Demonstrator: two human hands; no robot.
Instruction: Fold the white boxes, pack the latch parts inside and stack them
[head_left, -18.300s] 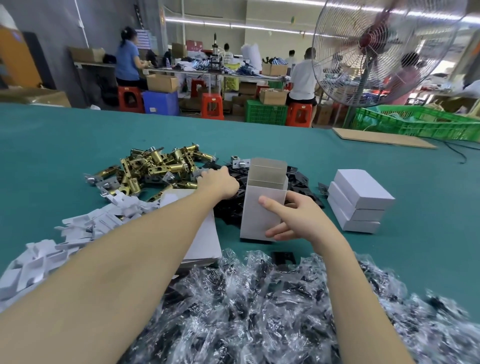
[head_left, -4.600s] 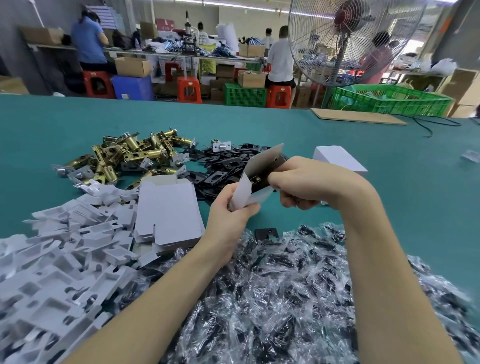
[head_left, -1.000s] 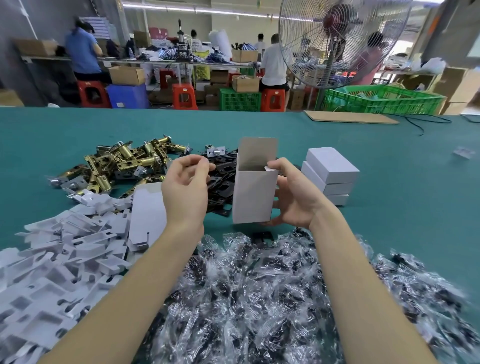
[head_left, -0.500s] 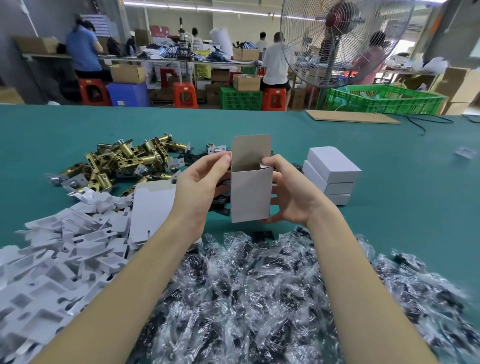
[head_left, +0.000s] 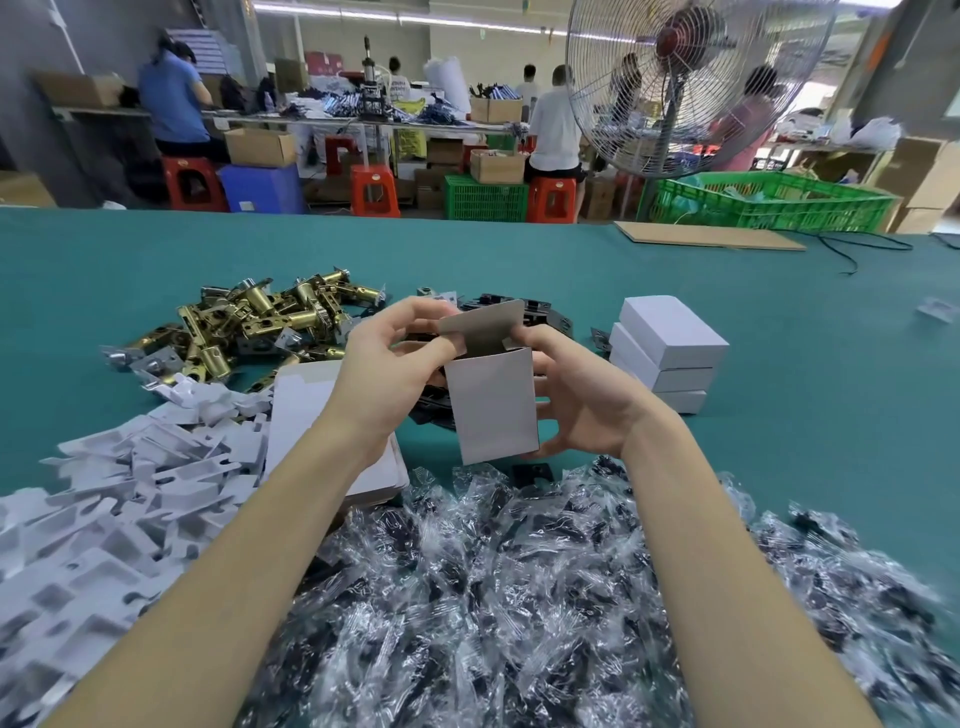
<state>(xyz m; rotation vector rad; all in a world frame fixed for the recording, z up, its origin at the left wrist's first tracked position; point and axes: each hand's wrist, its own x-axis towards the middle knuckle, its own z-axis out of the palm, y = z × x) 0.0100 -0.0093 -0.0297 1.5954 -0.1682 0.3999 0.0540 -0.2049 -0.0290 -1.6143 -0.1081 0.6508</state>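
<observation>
1. The left hand (head_left: 387, 371) has its fingertips curled onto the top flap of the upright white cardboard box (head_left: 492, 410), pinching the flap's left edge near the box mouth.
2. The right hand (head_left: 576, 397) wraps round the right side and back of the same box, thumb at the upper right corner and fingers curled under its lower right; it grips the box.
3. The box is held just above the teal table (head_left: 779, 364), between both hands, at centre of view. Its long axis stands near vertical, leaning slightly left at the top. The open end points up; the grey-lined flap tilts back and away from the person.
4. Just right of the hands sits a stack of three closed white boxes (head_left: 667, 351), lying flat on the table.
5. Behind the hands lies a pile of black latch plates (head_left: 540, 317); to the left, a heap of brass-coloured latch bolts (head_left: 260, 325).
6. Under the left forearm rests a stack of flat unfolded white box blanks (head_left: 306, 410), beside a spread of white card inserts (head_left: 130, 493).
7. Nearest the person lies a heap of clear plastic bags with dark parts (head_left: 493, 597).
</observation>
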